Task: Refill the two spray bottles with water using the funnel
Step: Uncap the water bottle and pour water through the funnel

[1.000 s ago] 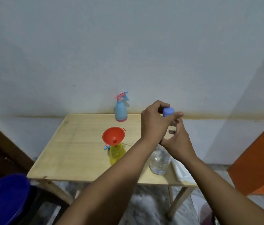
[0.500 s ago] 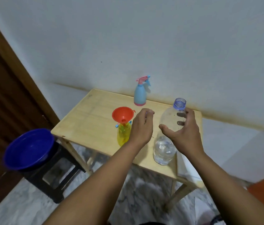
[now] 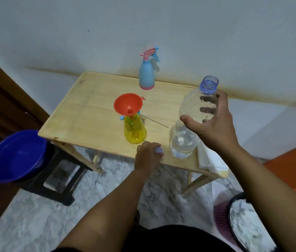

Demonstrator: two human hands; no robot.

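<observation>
R hand (image 3: 214, 128) fingers clamped on water bottle (image 3: 189, 128); L hand (image 3: 148, 157) fingers pinching cap (image 3: 158, 150).

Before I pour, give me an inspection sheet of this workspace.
Surface: wooden table, dry as far as visible.
Job's things: funnel seated in yellow sprayer, head off; blue sprayer by the wall, head on; water bottle uncapped, partly full.
Clutter: white cloth at the table's right edge; thin tube behind the yellow sprayer.
Grips: left hand setting cap on the table; right hand around the bottle.
Cables: nothing seen.
Surroundings: blue basin on black stool; marble floor.
</observation>
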